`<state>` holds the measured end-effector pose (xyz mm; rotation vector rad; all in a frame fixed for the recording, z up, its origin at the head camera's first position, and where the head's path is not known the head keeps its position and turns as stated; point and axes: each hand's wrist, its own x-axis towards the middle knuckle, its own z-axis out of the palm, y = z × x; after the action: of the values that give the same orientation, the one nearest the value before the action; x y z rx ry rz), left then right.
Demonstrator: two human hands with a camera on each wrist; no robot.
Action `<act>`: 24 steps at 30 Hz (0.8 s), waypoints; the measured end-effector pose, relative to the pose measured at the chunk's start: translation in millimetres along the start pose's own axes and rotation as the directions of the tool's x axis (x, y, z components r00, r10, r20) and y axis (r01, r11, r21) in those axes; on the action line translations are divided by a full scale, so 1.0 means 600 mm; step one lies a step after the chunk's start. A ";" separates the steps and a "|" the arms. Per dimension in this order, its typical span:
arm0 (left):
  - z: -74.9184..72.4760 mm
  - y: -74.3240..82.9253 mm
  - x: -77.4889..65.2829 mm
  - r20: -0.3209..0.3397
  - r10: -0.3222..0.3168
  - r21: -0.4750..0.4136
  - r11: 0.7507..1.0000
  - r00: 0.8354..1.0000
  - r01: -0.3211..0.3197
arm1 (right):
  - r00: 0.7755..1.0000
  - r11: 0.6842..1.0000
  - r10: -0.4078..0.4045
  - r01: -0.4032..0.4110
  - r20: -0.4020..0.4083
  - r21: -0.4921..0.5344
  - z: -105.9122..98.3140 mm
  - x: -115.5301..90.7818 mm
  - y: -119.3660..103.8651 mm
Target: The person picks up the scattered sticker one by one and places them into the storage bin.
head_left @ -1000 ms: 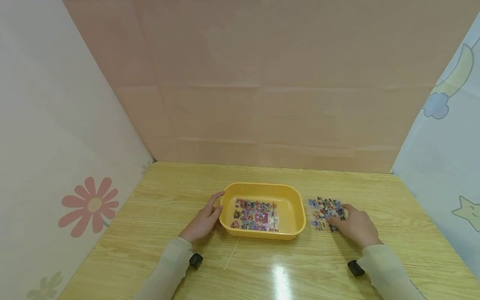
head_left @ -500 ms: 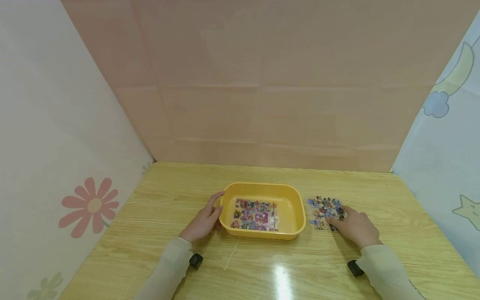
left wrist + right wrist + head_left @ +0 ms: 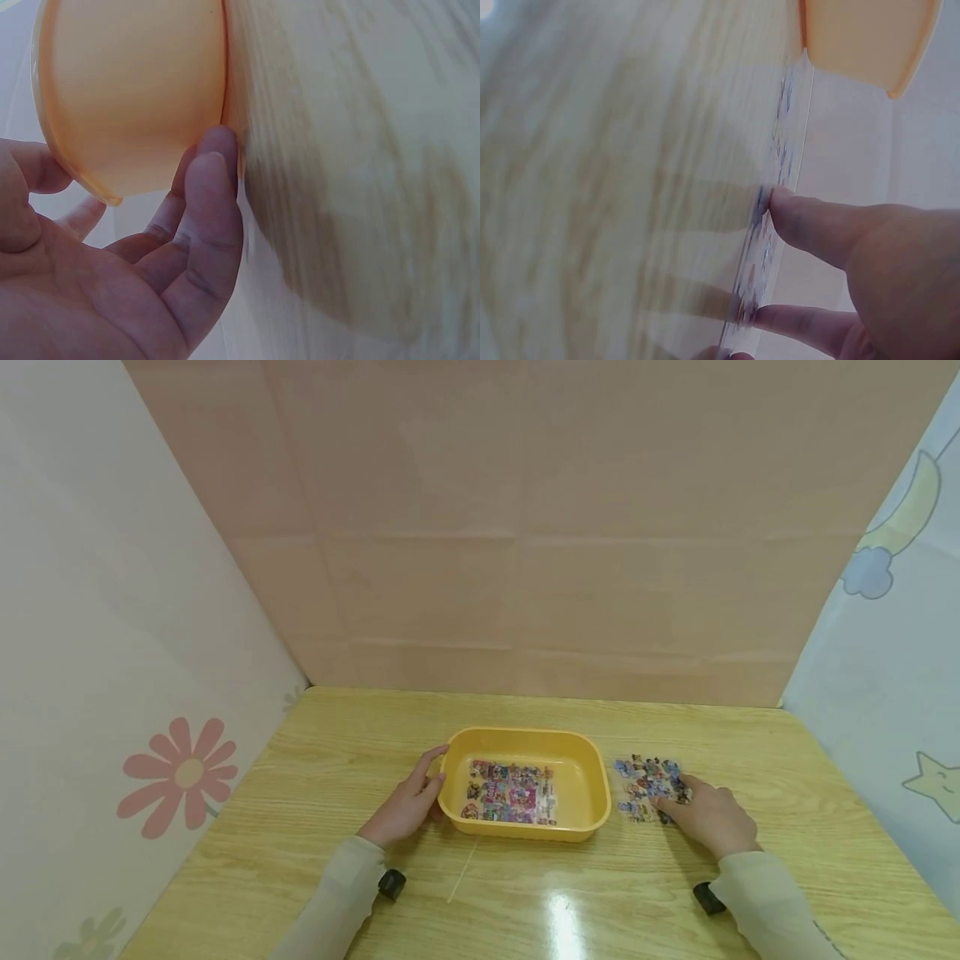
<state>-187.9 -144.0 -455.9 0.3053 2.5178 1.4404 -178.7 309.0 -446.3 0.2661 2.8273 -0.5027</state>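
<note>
A yellow plastic basin stands on the wooden table with a clear sticker sheet of colourful cartoon figures lying flat inside. At its left end, my left hand holds the wall. In the left wrist view, the thumb is at the rim and curled fingers lie against the lower side by the table. Right of the basin lies a second clear sticker sheet with bluish figures. My right hand rests on its right part. The right wrist view shows the thumb and a finger touching its surface.
The wooden table ends at a brown paper-covered back wall. White decorated panels stand on both sides, with a red flower at left and a star at right. A thin pale strip lies before the basin.
The right hand stays on the bluish sticker sheet, its fingers shifting only slightly. The left hand and the basin hold the same position.
</note>
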 end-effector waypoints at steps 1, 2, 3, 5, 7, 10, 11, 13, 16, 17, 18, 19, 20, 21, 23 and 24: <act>0.000 0.000 0.000 0.001 0.001 0.000 1.000 1.000 -0.001 | 1.000 1.000 -0.004 0.004 -0.003 -0.002 -0.001 -0.001 -0.001; 0.000 0.001 0.000 0.001 0.002 0.000 1.000 1.000 -0.002 | 1.000 1.000 -0.005 0.005 -0.005 -0.005 -0.001 -0.001 -0.002; 0.000 0.001 0.000 0.001 0.004 0.000 1.000 1.000 -0.004 | 1.000 1.000 -0.008 0.008 -0.006 -0.008 -0.002 -0.002 -0.002; 0.000 0.002 -0.001 0.002 0.009 0.000 1.000 1.000 -0.009 | 1.000 1.000 -0.012 0.012 -0.008 -0.011 -0.003 -0.003 -0.004; 0.000 0.002 0.000 0.004 0.012 0.002 1.000 1.000 -0.012 | 1.000 1.000 -0.016 0.016 -0.009 -0.007 -0.002 -0.004 -0.005; 0.000 0.002 0.000 0.004 0.014 0.003 1.000 1.000 -0.014 | 1.000 1.000 -0.011 0.011 -0.007 0.014 -0.002 -0.005 -0.006; 0.000 0.002 0.000 0.003 0.013 0.003 1.000 1.000 -0.013 | 1.000 1.000 -0.010 0.010 -0.005 0.022 -0.001 -0.005 -0.007; 0.001 0.001 0.000 0.001 0.010 0.003 1.000 1.000 -0.010 | 1.000 0.999 -0.005 0.005 -0.005 0.037 -0.001 -0.006 -0.008; 0.001 0.001 0.000 -0.003 0.009 0.003 1.000 1.000 -0.009 | 1.000 0.999 -0.010 0.010 -0.010 0.039 0.001 -0.007 -0.008; 0.001 0.001 0.000 -0.003 0.009 0.003 1.000 1.000 -0.009 | 1.000 0.999 -0.012 0.013 -0.015 0.037 0.002 -0.006 -0.008; 0.001 0.001 -0.001 -0.003 0.009 0.002 1.000 1.000 -0.009 | 1.000 0.999 -0.017 0.018 -0.020 0.031 0.002 -0.005 -0.008; 0.001 0.001 -0.001 -0.003 0.008 0.002 1.000 1.000 -0.008 | 1.000 0.999 -0.021 0.022 -0.023 0.027 0.003 -0.004 -0.008; 0.001 0.002 0.000 -0.002 0.009 0.002 1.000 1.000 -0.009 | 0.999 0.999 -0.026 0.027 -0.024 0.023 0.003 -0.003 -0.008; 0.001 0.002 -0.001 -0.002 0.009 0.002 1.000 1.000 -0.009 | 0.999 0.999 -0.031 0.032 -0.027 0.019 0.003 -0.002 -0.007; 0.001 0.002 -0.001 -0.002 0.007 0.001 1.000 1.000 -0.007 | 0.999 0.999 -0.044 0.045 -0.030 0.008 0.003 -0.001 -0.007; 0.000 0.003 -0.001 -0.003 0.006 0.002 1.000 1.000 -0.006 | 0.998 0.999 -0.052 0.052 -0.031 0.003 0.002 -0.001 -0.007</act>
<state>-187.4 -143.1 -454.6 0.3117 2.5226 1.4416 -178.9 304.8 -446.3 0.2031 2.8700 -0.5194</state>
